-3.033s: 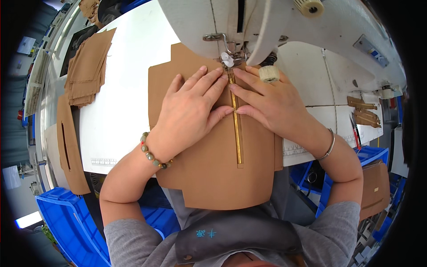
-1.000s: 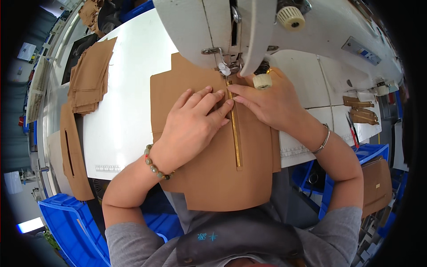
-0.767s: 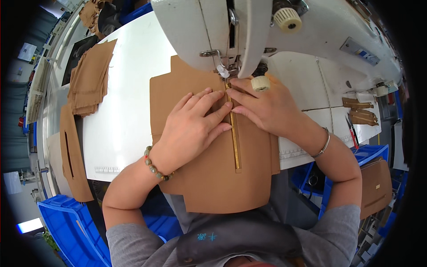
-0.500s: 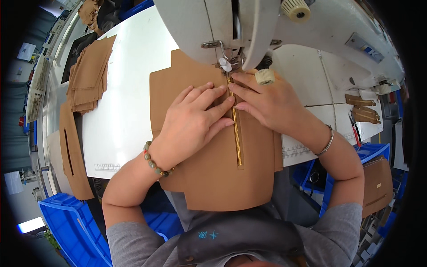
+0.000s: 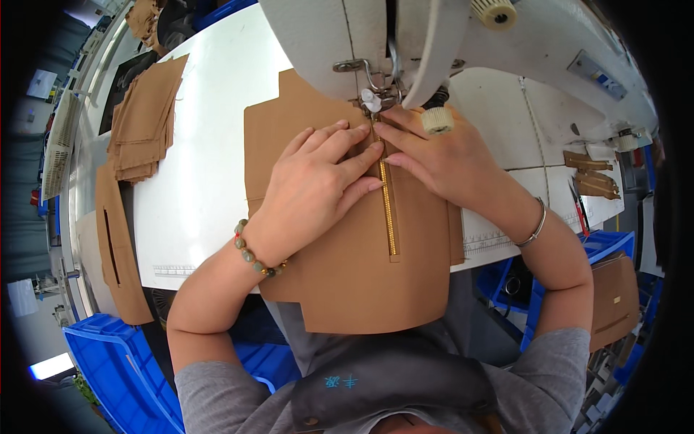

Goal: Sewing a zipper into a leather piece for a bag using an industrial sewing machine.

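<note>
A brown panel (image 5: 340, 282), leather-like and notched at its corners, lies under the head of a white sewing machine (image 5: 491, 36). A gold-toothed zipper (image 5: 387, 206) runs lengthwise in a slot in it, its far end at the presser foot (image 5: 372, 107). My left hand (image 5: 318, 170) rests flat on the panel left of the zipper, fingers stretched out toward the foot. To the right of the zipper, my right hand (image 5: 441, 152) presses on the panel with extended fingers, some partly hidden behind a cream knob (image 5: 437, 121). Both hands' fingertips sit close beside the zipper.
A stack of brown pieces (image 5: 148, 119) lies on the white table (image 5: 210, 145) at the left, near a slotted brown strip (image 5: 116, 246). Short zippers (image 5: 591, 173) and red-handled snips (image 5: 580, 210) lie at right. Blue crates (image 5: 119, 369) stand below the table edge.
The brown panel and zipper have slid a little away from me, further under the machine's foot. Both hands have moved slightly forward with it, staying flat on the panel.
</note>
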Motion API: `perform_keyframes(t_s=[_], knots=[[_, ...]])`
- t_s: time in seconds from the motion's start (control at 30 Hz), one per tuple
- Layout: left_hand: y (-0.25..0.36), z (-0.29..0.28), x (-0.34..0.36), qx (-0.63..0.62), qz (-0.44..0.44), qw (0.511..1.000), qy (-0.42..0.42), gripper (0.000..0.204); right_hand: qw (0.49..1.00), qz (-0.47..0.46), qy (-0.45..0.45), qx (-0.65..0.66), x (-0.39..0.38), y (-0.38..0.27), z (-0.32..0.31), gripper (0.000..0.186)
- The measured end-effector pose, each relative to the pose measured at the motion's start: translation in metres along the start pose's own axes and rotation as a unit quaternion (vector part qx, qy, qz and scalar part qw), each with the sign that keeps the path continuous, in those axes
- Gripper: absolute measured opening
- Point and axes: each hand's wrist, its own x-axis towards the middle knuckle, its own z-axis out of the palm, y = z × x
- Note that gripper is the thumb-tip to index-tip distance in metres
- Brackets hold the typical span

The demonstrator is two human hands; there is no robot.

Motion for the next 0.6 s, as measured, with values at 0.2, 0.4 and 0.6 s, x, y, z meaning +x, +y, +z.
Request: perform_keyframes(t_s=[0.2,0.4,0.6], knots=[[-0.0017,0.0005,0.0032,0.001,0.011,1.000,0.022,0.044,1.000,0.002,0.003,0.009,0.0004,0.0020,-0.0004,0.035],[-0.0032,0.0012,0.0051,0.002,0.016,0.999,0.035,0.044,1.000,-0.002,0.012,0.005,0.0033,0.0029,-0.0011,0.032],[-0.0043,0.0004,0.0059,0.001,0.019,0.999,0.033,0.045,0.997,0.000,0.035,-0.069,0.0013,0.0023,-0.0064,0.030]])
